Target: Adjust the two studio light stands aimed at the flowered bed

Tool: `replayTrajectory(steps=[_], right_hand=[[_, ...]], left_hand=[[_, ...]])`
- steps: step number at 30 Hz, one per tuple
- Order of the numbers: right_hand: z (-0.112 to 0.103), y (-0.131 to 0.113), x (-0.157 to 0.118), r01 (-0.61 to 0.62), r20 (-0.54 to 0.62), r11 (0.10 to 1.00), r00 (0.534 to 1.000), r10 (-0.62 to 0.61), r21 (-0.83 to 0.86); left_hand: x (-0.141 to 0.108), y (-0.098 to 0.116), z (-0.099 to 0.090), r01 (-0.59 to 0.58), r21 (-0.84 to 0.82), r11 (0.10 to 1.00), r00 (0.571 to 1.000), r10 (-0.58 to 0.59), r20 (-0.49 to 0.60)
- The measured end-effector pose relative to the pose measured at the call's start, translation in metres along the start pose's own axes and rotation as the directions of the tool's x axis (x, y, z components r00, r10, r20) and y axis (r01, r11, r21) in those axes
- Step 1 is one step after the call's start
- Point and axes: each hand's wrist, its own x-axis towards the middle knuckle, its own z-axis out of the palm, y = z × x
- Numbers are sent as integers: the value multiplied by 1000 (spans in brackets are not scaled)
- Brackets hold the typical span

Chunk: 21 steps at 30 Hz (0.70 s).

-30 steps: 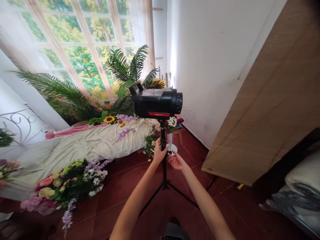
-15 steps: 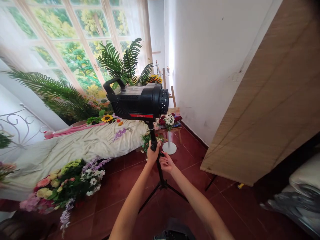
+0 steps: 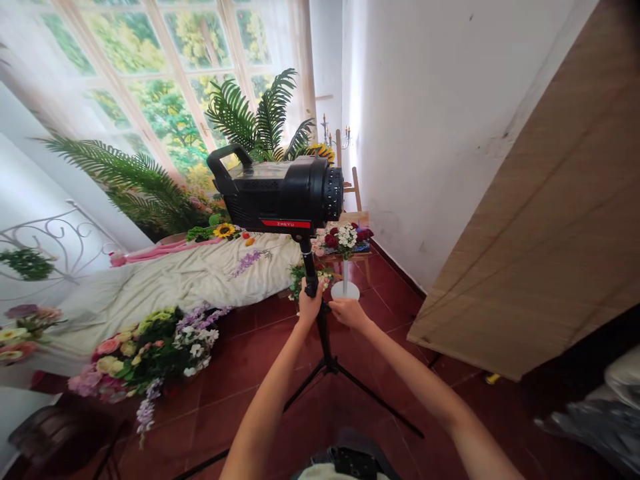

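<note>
A black studio light [image 3: 280, 197] with a red label and a top handle sits on a black tripod stand [image 3: 325, 343]. My left hand [image 3: 310, 303] is wrapped round the upper pole of the stand, just below the light. Beside it, my right hand [image 3: 347, 312] is closed at the right side of the pole, at the height of a collar. Its fingers are curled together, and whatever they pinch there is hidden. The stand's legs are spread on the red tiled floor.
A bed [image 3: 200, 280] with cream cloth and flowers [image 3: 145, 353] lies to the left. Behind the light are palm leaves [image 3: 270, 113] and a small easel [image 3: 356, 190]. A white round-based stand [image 3: 345, 291] holds flowers. A tan panel [image 3: 530, 220] leans at the right.
The view has shifted, so the room appears farther right. My right hand has turned, its fingers now curled more tightly beside the pole. My left hand keeps its hold.
</note>
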Motion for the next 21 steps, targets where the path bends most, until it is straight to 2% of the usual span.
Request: replayTrajectory(steps=[2, 4, 7, 9, 10, 11, 13, 17, 21], right_hand=[[5, -1, -7, -92, -44, 990, 994, 98, 107], [17, -3, -13, -185, -56, 924, 975, 216, 336], [37, -6, -16, -228, -47, 710, 937, 345, 666], [44, -8, -12, -208, -75, 590, 906, 418, 780], [44, -9, -9, -192, -95, 565, 894, 438, 802], [42, -9, -7, -178, -116, 567, 889, 443, 804], [33, -10, -3, -151, -150, 635, 907, 394, 758], [12, -15, -3, -25, -195, 845, 969, 152, 534], [9, -22, -13, 59, -194, 926, 981, 16, 373]], left_hand=[[0, 0, 0, -3, 14, 1000, 1000, 3, 5], [0, 0, 0, 6, 24, 1000, 1000, -6, 9], [-1, 1, 0, 17, 35, 999, 1000, -17, 3], [-2, 2, 0, 21, 39, 999, 1000, -21, -7], [-2, 3, 0, 23, 36, 999, 1000, -23, -10], [-2, 4, 0, 24, 29, 999, 1000, -24, -11], [-2, 5, 0, 24, 10, 1000, 1000, -24, -5], [-3, 7, -1, 29, -21, 999, 1000, -28, 5], [-2, 9, -3, 52, -50, 997, 998, -50, 32]])
